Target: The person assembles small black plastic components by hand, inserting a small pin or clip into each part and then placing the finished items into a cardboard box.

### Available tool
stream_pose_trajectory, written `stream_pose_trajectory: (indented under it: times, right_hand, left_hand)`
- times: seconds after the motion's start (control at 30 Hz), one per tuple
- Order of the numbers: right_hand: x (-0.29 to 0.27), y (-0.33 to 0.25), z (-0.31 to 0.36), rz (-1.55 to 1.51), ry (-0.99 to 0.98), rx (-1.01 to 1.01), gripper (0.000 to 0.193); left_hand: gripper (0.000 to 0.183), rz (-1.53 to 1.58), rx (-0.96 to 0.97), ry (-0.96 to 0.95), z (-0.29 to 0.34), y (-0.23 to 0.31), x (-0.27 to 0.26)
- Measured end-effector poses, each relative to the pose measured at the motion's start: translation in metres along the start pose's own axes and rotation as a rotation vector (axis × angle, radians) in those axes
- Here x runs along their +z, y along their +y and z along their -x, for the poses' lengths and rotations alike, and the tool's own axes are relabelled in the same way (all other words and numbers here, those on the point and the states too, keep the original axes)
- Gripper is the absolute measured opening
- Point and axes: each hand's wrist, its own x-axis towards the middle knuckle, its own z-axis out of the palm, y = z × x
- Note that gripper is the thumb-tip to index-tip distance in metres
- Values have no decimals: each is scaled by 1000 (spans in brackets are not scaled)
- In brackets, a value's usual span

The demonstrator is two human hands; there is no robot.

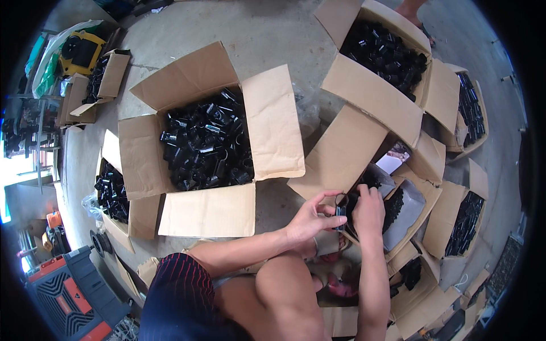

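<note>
My left hand (310, 220) pinches a glossy black ring-shaped clamp (340, 211) between thumb and fingers, its loop standing upright. Just to its right, my right hand (368, 209) reaches down over an open cardboard box (427, 209), fingers curled together. What those fingertips hold, if anything, is hidden by the hand. Inside that box, small black pieces (393, 209) lie beside grey-white liners. Farther left stands a big open carton (277, 122) heaped with loose black clamps (207, 142).
Another open carton (372, 96) of black parts stands at the far right, with smaller cartons (446, 224) along the right side. A narrow box (142, 219) of black parts is at left. A grey-and-red tool case (68, 298) lies lower left. Someone's foot (426, 35) shows at the top right.
</note>
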Motion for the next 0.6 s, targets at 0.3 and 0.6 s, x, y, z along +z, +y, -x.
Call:
stream_pose_trajectory:
  times: [0.3, 0.6]
  right_hand:
    - [-25, -35, 66, -1306, 348, 381, 19]
    - [-8, -40, 86, -1286, 553, 420, 8]
  left_hand:
    - [74, 62, 130, -83, -6, -9, 2]
    - [79, -17, 153, -162, -4, -14, 17]
